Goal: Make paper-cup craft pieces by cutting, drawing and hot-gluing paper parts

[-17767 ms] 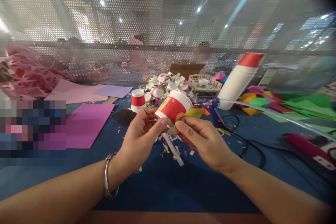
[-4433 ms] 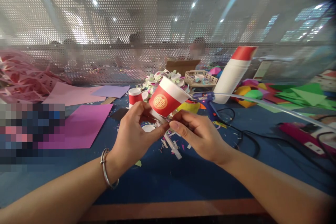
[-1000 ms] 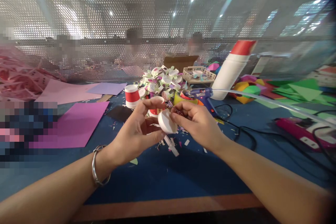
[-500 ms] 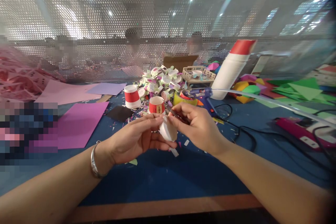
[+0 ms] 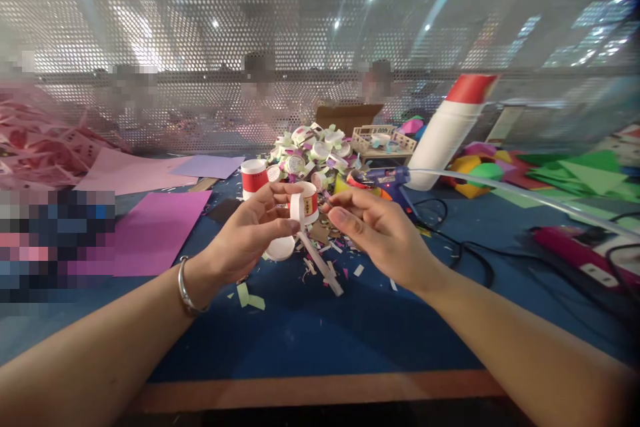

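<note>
My left hand (image 5: 250,230) pinches a white paper ring (image 5: 297,211), which looks like a cut piece of a paper cup, between thumb and fingers. From the ring a pale strip (image 5: 321,263) hangs down over the table. My right hand (image 5: 377,230) is curled just to the right, apart from the ring; a small dark tip shows at its fingers, and the rest is hidden in the palm. Behind the ring stands a red-and-white paper cup (image 5: 310,203). A white round piece (image 5: 280,249) lies below my left fingers.
A pile of small paper pieces (image 5: 305,150) rises at the back, beside a red-and-white cup (image 5: 254,177). A glue gun (image 5: 387,177), a leaning stack of cups (image 5: 443,143) and a power strip (image 5: 575,247) with cables are on the right. Purple paper (image 5: 157,233) lies left.
My hands have drawn apart. The white piece in my left hand has turned and now shows as a narrow ring with a strip hanging from it. My right hand has come away from it.
</note>
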Available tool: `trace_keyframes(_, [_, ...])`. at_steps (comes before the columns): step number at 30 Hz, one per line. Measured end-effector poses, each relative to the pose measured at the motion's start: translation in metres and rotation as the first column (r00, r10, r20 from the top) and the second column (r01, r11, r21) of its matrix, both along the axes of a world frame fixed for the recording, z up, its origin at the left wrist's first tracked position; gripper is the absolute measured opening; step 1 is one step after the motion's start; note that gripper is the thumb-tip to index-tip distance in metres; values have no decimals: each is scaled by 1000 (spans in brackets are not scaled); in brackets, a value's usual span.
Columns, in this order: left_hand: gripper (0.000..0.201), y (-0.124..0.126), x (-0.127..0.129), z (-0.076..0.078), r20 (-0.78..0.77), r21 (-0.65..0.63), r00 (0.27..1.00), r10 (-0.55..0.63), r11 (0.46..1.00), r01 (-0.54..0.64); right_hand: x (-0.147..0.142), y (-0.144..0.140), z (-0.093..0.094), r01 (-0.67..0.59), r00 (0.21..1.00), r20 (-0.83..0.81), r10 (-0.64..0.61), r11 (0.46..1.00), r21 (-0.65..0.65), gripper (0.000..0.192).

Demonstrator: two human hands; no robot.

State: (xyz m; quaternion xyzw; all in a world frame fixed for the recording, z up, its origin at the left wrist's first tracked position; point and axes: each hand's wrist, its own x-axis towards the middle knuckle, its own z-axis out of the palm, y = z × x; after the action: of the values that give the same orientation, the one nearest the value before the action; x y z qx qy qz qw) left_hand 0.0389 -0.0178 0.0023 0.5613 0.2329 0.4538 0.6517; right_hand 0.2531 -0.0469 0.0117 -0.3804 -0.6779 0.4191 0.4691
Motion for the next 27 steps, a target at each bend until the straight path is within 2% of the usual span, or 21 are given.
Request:
trace_keyframes(8, [40,2,-2,-1,-32,213,998,58,976,-50,0,1,0,-65,981,178,72,997,-48,32])
trace_keyframes(14, [32,-2,-1,1,-143,376,967,212,915,-145,-2,1,1,-82,972,216,92,995,-52,29])
trace_keyframes(27, [36,-4,-1,1,-181,476,942,281,864,-166,-3,-1,3,-88,965,242,99,995,-53,25])
